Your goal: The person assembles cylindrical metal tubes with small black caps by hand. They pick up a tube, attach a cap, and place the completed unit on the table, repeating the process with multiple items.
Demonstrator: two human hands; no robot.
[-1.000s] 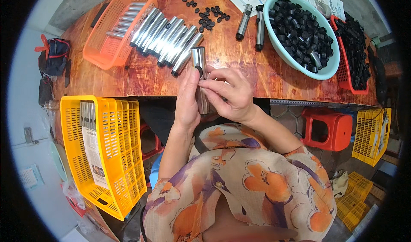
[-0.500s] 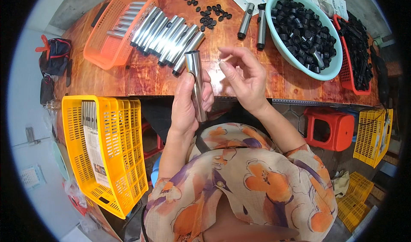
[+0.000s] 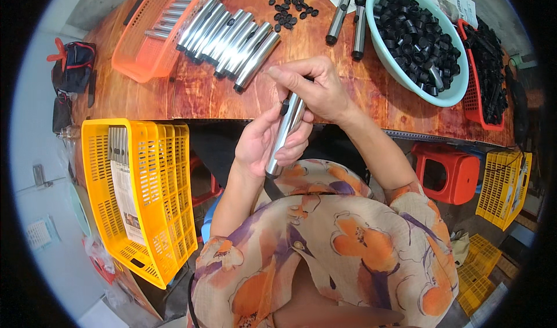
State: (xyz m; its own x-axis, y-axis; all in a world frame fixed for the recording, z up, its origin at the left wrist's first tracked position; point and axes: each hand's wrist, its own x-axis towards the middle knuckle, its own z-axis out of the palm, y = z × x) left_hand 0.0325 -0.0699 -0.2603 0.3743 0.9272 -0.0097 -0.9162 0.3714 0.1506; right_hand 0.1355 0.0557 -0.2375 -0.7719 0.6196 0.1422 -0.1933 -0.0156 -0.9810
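Note:
My left hand (image 3: pixel 264 142) is wrapped round a shiny metal tube (image 3: pixel 283 139), which slants up and to the right above my lap. A small black piece (image 3: pixel 284 107) sits on the tube's side by my left thumb. My right hand (image 3: pixel 319 87) is closed over the tube's upper end, its fingers bent down around it. Something black (image 3: pixel 309 78) shows between the right thumb and palm; whether it belongs to the tube's end I cannot tell. Beyond my hands, several metal tubes with black ends (image 3: pixel 229 41) lie side by side on the wooden table (image 3: pixel 214 102).
Small black oval pieces (image 3: pixel 284 16) lie scattered at the back. A light blue basin (image 3: pixel 380 67) of black caps stands right, beside two more tubes (image 3: pixel 359 32) and a red basket (image 3: pixel 473 96). An orange basket (image 3: pixel 125 58) and a yellow crate (image 3: pixel 165 194) are at left.
My right hand has come left from its open position and closed over the tube's top. The tube has tilted to the right, and a black piece now shows on its side.

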